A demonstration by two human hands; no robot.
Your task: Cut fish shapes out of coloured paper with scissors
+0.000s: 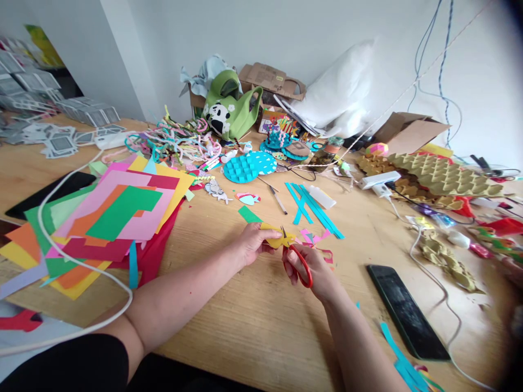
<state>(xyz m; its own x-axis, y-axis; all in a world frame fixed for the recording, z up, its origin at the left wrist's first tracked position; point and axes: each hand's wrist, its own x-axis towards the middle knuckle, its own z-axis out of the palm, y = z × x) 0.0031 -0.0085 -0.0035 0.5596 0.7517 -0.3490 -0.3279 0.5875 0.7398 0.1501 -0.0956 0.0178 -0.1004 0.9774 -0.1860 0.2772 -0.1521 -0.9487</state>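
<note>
My left hand [255, 243] pinches a small piece of yellow paper [269, 227] between thumb and fingers, above the middle of the table. My right hand [312, 267] grips red-handled scissors [305, 268]. Their blades [283, 233] meet the yellow paper at its right side. Just beyond my left hand lies a green paper strip [248, 214]. Pink paper scraps [312, 236] are on the table right behind the scissors. How far the blades are apart is hard to make out.
Coloured paper sheets [122, 209] are piled at the left, crossed by a white cable [41, 218]. Blue strips [316, 209] lie ahead. A black phone [408, 310] rests at the right. Egg cartons [445, 171], a green panda bag [232, 106] and craft pieces line the back.
</note>
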